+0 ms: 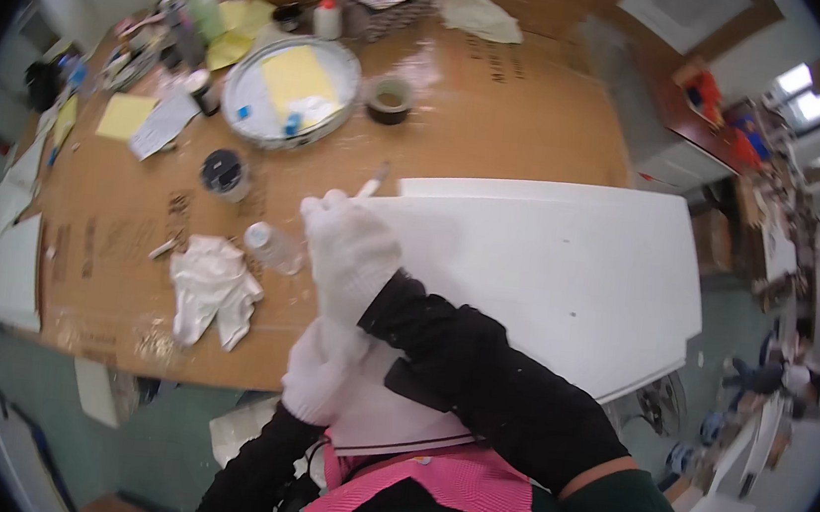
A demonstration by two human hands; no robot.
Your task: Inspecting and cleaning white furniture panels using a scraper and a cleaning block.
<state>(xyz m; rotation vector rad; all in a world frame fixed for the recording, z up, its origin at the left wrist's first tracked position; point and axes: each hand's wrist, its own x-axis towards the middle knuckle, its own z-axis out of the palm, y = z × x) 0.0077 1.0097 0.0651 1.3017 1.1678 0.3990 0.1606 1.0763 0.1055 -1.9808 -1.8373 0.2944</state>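
Note:
A large white panel point(538, 270) lies on the cardboard-covered table, its left edge beneath my gloved hands. My right hand point(355, 255), in a white knit glove, rests at the panel's far left corner with its fingers curled in. What they hold, if anything, is hidden. Close to its fingertips lies a white pen-like stick point(374, 184) with a grey tip. My left hand point(315, 376), also white-gloved, is nearer to me beside the panel's near left edge. Its fingers are hard to make out. A clear bottle point(273, 247) stands just left of my right hand.
A crumpled white glove point(213, 290) and a dark-topped cup point(226, 175) are on the left. Farther back are a round tray point(238, 88) with yellow paper, a tape roll point(389, 100) and a red-tipped white bottle point(327, 17). A person point(796, 387) appears far right.

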